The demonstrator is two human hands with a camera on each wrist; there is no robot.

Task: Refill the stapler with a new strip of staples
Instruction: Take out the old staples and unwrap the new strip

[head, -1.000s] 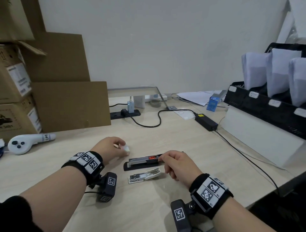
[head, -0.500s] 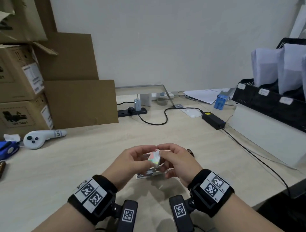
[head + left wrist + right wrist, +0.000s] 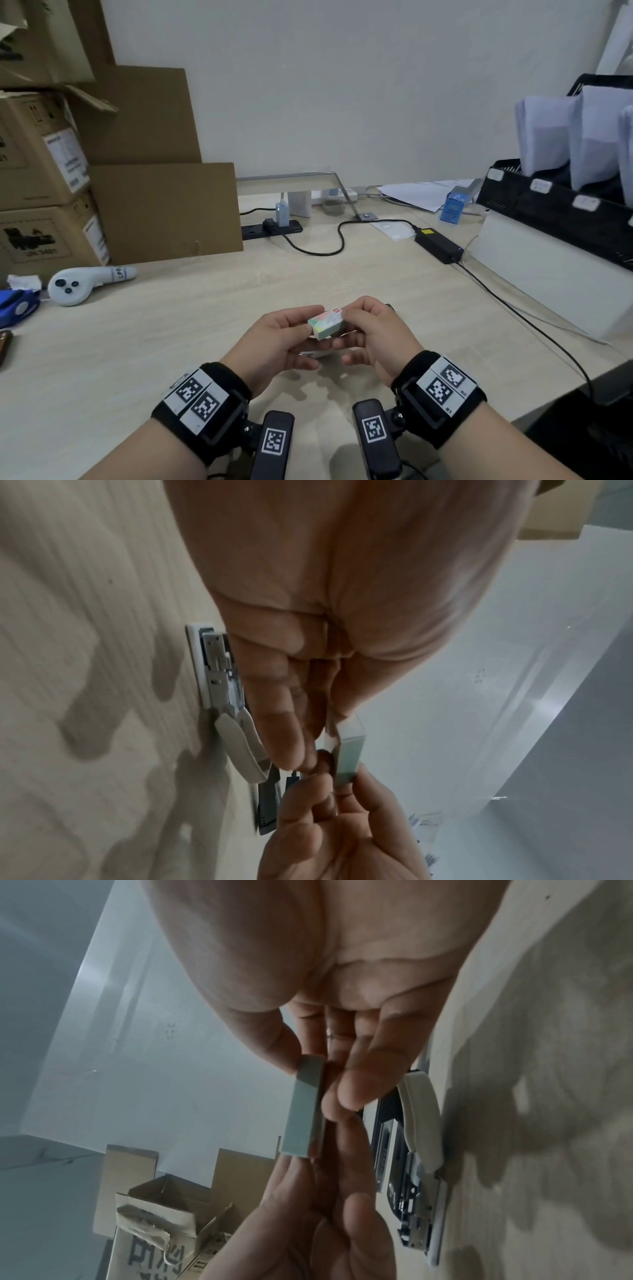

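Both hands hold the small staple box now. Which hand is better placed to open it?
Probably the right hand: its fingertips pinch the far end of the staple box, while the left hand grips the near end and can steady it.

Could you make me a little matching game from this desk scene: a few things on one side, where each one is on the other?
Things:
1. staple box
2. stapler
3. white controller
4. black power adapter

Places:
A. lying open on the desk under the hands
B. far right of the desk, on a cable
C. pinched between the left hand and right hand
D. left, beside cardboard boxes

Pairs: 1-C, 2-A, 3-D, 4-B
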